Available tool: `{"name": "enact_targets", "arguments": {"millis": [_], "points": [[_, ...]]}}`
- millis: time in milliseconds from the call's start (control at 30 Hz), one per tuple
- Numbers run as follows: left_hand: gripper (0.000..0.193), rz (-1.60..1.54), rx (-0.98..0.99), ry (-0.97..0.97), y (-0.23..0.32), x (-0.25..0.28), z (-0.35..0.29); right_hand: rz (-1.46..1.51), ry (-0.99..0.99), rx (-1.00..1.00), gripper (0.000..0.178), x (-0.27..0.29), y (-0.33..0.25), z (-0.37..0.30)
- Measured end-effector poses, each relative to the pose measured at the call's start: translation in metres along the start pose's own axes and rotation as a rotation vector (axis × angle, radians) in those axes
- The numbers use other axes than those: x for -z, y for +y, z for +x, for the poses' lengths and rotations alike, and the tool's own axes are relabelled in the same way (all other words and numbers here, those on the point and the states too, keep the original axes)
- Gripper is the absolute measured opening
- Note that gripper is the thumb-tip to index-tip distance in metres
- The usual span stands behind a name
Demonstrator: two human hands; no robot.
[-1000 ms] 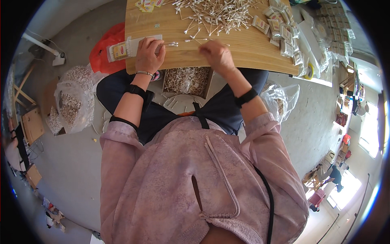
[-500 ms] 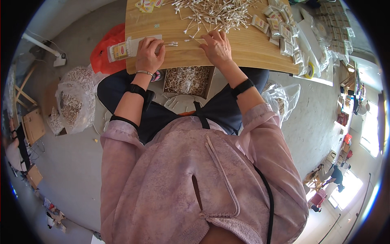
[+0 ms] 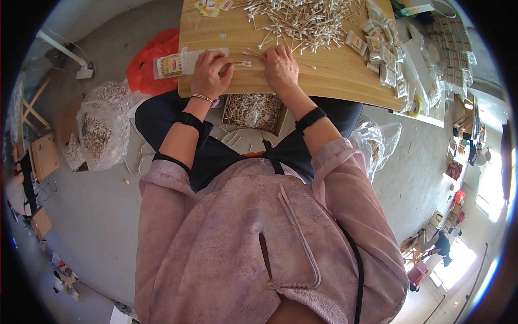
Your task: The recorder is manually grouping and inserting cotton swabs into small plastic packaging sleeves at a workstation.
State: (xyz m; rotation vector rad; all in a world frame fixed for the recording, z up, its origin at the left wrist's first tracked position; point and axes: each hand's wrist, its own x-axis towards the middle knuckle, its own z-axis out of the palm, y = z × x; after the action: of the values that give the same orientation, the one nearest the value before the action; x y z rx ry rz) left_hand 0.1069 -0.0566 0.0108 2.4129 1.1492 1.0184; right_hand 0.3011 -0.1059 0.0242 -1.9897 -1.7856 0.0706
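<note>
My left hand (image 3: pixel 212 74) rests near the table's front left edge, closed on a small bunch of cotton swabs (image 3: pixel 241 63) whose tips point right. Under and behind it lies a white sheet (image 3: pixel 218 52). Beside it, at the table's left edge, is a clear packet of cotton swabs (image 3: pixel 171 66) with a yellow and red label. My right hand (image 3: pixel 281 67) is a little to the right, fingers pinched together on a cotton swab (image 3: pixel 252 53) that sticks out leftward. Past both hands spreads a large loose pile of cotton swabs (image 3: pixel 307 24).
Filled small packets (image 3: pixel 386 54) are heaped on the table's right side; yellow cards (image 3: pixel 213 6) lie far left. Below the table edge stands a box of swabs (image 3: pixel 253 110). A red bag (image 3: pixel 154 59) hangs left, above clear bags of swabs (image 3: pixel 100 129) on the floor.
The whole view has shifted slightly. My right hand has moved left across the table, closer to my left hand, which keeps its place with the bunch of swabs.
</note>
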Motion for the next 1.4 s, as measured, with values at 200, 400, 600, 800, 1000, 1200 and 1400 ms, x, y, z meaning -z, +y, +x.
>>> {"name": "enact_targets", "arguments": {"millis": [200, 400, 600, 800, 1000, 1200, 1400], "points": [[0.034, 0.037, 0.01, -0.002, 0.01, 0.003, 0.004, 0.088, -0.036, 0.089, 0.011, -0.015, -0.028, 0.006], [0.032, 0.085, -0.044, -0.084, -0.001, 0.001, -0.002, 0.158, 0.046, 0.113, 0.021, -0.011, -0.023, 0.002], [0.024, 0.069, -0.05, -0.086, -0.002, 0.0, -0.002, -0.051, 0.109, 0.081, 0.019, 0.006, 0.024, 0.02], [0.023, 0.058, -0.04, -0.085, -0.001, 0.0, -0.002, -0.093, 0.028, 0.13, 0.015, 0.007, 0.029, 0.024], [0.023, 0.042, -0.023, -0.087, 0.002, 0.0, -0.001, -0.107, 0.102, 0.289, 0.012, -0.004, 0.018, 0.019], [0.026, 0.032, -0.017, -0.085, 0.002, 0.001, -0.001, -0.14, 0.044, 0.279, 0.012, -0.008, -0.002, 0.026], [0.04, -0.079, 0.079, -0.024, 0.006, 0.004, -0.001, -0.115, -0.001, 0.318, 0.013, -0.01, -0.019, 0.02]]}}
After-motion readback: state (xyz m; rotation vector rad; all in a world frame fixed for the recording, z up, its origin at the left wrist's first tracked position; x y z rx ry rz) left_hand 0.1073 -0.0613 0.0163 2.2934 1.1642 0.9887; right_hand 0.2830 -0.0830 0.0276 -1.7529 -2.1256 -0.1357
